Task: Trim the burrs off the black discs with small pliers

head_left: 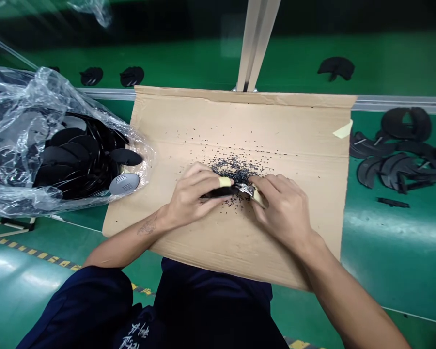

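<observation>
Over the middle of a cardboard sheet [218, 242], my left hand [192, 196] is closed around a black plastic part [220, 192], mostly hidden by the fingers. A yellow wrap covers one fingertip. My right hand [283, 206] grips a pair of nippers [245, 189]; their metal jaws meet the right end of the black part, and a pale yellow handle shows under the fingers. Beneath and beyond both hands lies a dense scatter of tiny black plastic bits [236, 167].
At left, a clear plastic bag [51, 92] holds many black oval discs [76, 150]; a grey disc [124, 184] lies at its mouth. Black curved parts [399, 169] are heaped on the green surface at right. A metal post [256, 43] rises behind the cardboard.
</observation>
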Action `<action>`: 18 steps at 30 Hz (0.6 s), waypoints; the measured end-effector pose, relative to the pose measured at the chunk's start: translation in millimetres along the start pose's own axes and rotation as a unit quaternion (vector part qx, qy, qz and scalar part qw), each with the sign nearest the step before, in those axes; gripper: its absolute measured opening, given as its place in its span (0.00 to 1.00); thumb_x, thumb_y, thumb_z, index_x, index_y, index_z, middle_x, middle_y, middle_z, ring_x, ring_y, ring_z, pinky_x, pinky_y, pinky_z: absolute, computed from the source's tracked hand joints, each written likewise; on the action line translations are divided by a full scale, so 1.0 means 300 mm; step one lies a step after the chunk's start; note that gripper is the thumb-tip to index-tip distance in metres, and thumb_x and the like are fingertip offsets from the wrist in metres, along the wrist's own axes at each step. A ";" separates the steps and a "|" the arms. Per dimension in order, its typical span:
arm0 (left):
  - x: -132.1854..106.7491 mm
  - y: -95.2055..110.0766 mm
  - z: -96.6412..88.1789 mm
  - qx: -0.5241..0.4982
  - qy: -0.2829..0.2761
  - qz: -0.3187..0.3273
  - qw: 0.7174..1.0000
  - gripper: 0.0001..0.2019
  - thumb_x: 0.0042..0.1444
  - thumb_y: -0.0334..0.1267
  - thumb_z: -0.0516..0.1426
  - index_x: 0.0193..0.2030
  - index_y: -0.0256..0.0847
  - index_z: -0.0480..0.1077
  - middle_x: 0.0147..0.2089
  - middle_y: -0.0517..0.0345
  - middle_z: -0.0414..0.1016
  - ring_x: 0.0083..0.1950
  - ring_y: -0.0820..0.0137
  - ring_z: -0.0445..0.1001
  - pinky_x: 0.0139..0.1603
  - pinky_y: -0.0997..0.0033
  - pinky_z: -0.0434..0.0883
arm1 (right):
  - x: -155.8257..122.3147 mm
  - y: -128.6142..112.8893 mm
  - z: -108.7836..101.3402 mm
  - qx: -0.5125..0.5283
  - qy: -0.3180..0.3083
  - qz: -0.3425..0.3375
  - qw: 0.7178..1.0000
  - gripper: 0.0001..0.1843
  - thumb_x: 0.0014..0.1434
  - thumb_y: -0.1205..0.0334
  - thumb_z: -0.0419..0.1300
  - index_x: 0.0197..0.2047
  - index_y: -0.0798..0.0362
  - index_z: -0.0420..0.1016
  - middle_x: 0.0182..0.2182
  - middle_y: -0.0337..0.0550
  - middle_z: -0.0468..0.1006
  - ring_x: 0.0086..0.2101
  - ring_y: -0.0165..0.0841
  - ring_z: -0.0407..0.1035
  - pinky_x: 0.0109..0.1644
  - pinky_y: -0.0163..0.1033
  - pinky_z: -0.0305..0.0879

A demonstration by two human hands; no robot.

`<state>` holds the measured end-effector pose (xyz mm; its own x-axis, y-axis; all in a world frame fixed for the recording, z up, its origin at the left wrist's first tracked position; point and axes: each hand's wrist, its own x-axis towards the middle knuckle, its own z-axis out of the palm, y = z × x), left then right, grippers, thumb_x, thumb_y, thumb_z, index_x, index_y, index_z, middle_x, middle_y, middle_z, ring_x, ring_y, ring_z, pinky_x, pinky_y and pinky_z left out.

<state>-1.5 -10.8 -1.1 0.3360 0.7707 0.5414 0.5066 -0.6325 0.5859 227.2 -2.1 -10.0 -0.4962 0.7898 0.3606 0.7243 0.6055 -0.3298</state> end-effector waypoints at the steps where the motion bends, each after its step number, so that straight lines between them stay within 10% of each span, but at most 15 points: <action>1: 0.001 0.000 -0.004 0.000 0.017 -0.009 1.000 0.10 0.60 0.40 0.66 0.47 0.42 0.78 0.37 0.58 0.82 0.38 0.72 0.75 0.43 0.67 0.72 | 0.001 0.000 -0.002 0.027 0.003 0.011 1.000 0.14 0.60 0.69 0.56 0.49 0.56 0.77 0.36 0.49 0.80 0.34 0.39 0.70 0.38 0.43 0.63; 8: -0.011 0.013 -0.003 -0.143 0.028 -0.055 0.988 0.10 0.58 0.36 0.67 0.44 0.37 0.74 0.41 0.54 0.82 0.40 0.72 0.80 0.42 0.72 0.78 | 0.014 -0.032 -0.018 0.253 0.037 0.002 0.967 0.05 0.64 0.64 0.62 0.44 0.53 0.76 0.36 0.46 0.81 0.35 0.35 0.74 0.38 0.40 0.70; 18: -0.015 -0.003 -0.006 0.166 -0.084 0.091 0.978 0.11 0.67 0.29 0.57 0.54 0.42 0.73 0.44 0.54 0.80 0.42 0.69 0.76 0.42 0.68 0.74 | 0.003 -0.048 -0.028 -0.005 0.090 -0.182 0.979 0.09 0.66 0.73 0.56 0.40 0.54 0.76 0.27 0.41 0.75 0.30 0.33 0.62 0.32 0.42 0.54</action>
<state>-4.8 -13.7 -3.1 0.5560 0.6672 0.4957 0.6474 -0.7216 0.2452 220.3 -11.0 2.4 -0.6309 0.4911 0.6007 0.5204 0.8421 -0.1418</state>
